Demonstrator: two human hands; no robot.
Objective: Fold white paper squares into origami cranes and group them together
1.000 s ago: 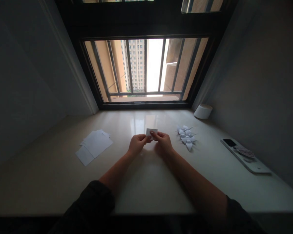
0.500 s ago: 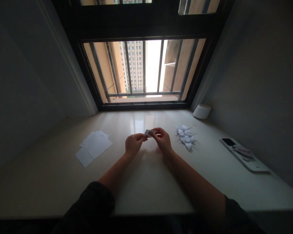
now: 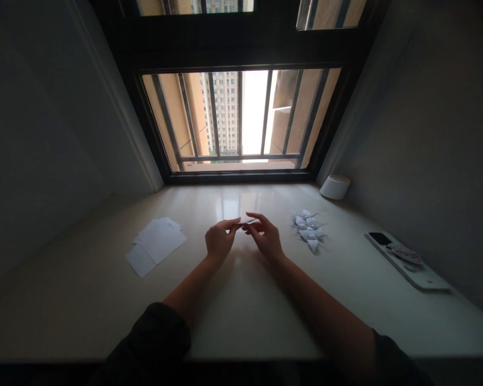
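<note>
Over at 9 o'clock there's a loose stack of white paper sheets (image 3: 156,244) lying flat on the ledge (image 3: 241,311). Dead centre, the left hand (image 3: 219,241) and right hand (image 3: 268,238) both pinch a small paper piece (image 3: 247,221) between fingertips, held edge-on just above the ledge. At 3 o'clock sits a pile of folded paper shapes (image 3: 309,229), then a tray (image 3: 424,279) with a phone (image 3: 380,238) and something too dim to make out.

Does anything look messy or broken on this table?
Nothing looks broken or spilled. The flat paper sheets lie in a loose, fanned pile on the left, and the folded paper shapes sit in a small jumble on the right. Both hands pinch a small paper.
</note>
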